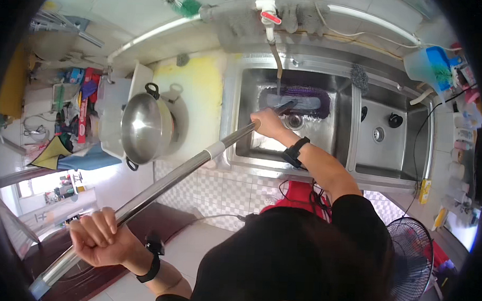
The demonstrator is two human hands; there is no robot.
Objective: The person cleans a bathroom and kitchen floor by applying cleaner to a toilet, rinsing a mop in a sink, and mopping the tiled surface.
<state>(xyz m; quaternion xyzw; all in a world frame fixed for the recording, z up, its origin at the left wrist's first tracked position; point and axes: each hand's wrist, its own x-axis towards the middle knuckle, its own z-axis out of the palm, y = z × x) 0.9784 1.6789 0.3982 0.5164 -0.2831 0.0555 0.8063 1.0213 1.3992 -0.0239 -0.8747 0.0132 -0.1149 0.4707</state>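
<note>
Pot (146, 128) could be knocked off the counter (203, 96) if the long metal pole (171, 181), clasped in the curled fingers of both left hand (99, 237) and right hand (269, 124), were swung toward it from the left sink basin (323, 137), where its purple mop head (306, 103) is laid.

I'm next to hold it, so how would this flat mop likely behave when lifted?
The metal pole is probably stiff, being a long straight tube. The flat mop head likely feels heavy, since its purple fringe looks wet below the tap hose. The pole's smooth, shiny surface could turn slippery if wet.
</note>
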